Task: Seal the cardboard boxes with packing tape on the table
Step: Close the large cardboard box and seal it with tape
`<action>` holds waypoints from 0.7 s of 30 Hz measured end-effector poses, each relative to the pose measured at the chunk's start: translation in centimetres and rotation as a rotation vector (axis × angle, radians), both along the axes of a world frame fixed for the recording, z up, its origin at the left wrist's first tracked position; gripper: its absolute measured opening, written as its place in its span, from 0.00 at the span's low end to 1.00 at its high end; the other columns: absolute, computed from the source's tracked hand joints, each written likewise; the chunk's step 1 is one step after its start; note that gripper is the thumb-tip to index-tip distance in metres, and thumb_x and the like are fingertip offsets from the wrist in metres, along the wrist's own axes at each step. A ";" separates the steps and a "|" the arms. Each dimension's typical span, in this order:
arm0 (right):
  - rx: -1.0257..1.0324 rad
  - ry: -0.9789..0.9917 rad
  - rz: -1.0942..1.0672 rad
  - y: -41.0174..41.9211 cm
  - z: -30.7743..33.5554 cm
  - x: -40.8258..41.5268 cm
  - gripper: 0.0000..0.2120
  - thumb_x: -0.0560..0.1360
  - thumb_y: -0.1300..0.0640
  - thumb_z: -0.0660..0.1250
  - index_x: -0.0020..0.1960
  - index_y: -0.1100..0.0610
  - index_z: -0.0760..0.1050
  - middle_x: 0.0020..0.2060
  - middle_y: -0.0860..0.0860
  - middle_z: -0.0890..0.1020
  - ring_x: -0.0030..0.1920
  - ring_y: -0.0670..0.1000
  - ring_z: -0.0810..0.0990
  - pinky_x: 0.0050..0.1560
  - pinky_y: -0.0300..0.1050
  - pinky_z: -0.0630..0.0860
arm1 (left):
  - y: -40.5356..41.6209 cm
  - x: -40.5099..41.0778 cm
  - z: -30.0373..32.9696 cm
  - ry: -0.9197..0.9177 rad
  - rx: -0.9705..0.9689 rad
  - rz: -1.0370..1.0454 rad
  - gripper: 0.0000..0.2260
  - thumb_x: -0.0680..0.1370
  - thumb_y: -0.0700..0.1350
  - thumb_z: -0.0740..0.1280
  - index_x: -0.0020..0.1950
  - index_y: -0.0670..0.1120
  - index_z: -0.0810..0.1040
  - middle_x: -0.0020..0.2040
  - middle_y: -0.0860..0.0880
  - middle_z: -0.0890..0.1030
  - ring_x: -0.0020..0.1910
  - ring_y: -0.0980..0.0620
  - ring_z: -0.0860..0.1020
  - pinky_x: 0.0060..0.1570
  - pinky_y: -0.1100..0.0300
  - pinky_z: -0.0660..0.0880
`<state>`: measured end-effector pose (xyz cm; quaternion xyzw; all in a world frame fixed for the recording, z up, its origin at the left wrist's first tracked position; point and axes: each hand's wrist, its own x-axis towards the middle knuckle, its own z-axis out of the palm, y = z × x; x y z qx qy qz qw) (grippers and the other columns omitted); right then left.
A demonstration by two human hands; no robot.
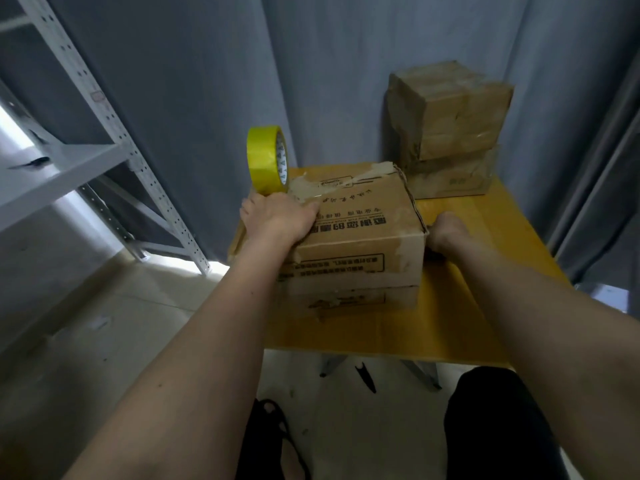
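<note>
A worn cardboard box [360, 230] with printed text and old tape scraps stands on a second, flatter box [349, 297] at the left side of the yellow table [450, 327]. My left hand [277, 218] lies on the top box's left upper edge and holds a yellow roll of packing tape [266, 159] upright above that corner. My right hand [446, 233] grips the box's right side near its front corner; its fingers are hidden behind the box.
Two more taped cardboard boxes [450, 112] are stacked at the table's far right corner against a grey curtain [207, 81]. A grey metal shelf rack [86, 150] stands to the left. My dark-clothed legs and the table's legs are below.
</note>
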<state>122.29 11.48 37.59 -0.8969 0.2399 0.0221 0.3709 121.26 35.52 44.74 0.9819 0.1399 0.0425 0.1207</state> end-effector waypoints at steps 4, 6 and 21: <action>0.436 -0.222 -0.175 -0.2 3.2 -0.6 0.10 0.73 0.64 0.70 0.53 0.64 0.74 0.52 0.62 0.79 0.49 0.59 0.79 0.46 0.50 0.79 | 0.9 0.0 0.3 -0.164 -0.270 0.059 0.24 0.77 0.57 0.64 0.60 0.37 0.78 0.64 0.38 0.75 0.65 0.38 0.69 0.65 0.49 0.67; 0.523 -0.365 -0.128 0.3 5.2 -0.7 0.20 0.73 0.66 0.69 0.64 0.61 0.73 0.58 0.58 0.78 0.52 0.55 0.78 0.49 0.46 0.78 | 1.2 0.1 0.5 -0.190 -0.366 0.085 0.24 0.75 0.57 0.68 0.60 0.38 0.78 0.64 0.40 0.76 0.65 0.39 0.70 0.65 0.51 0.67; -0.085 -0.111 0.776 5.4 11.5 -2.8 0.29 0.62 0.51 0.80 0.59 0.46 0.71 0.56 0.52 0.76 0.55 0.54 0.75 0.57 0.51 0.73 | 6.3 0.8 3.7 -0.073 -0.976 -0.235 0.16 0.71 0.36 0.75 0.58 0.39 0.80 0.44 0.47 0.82 0.38 0.54 0.79 0.32 0.69 0.74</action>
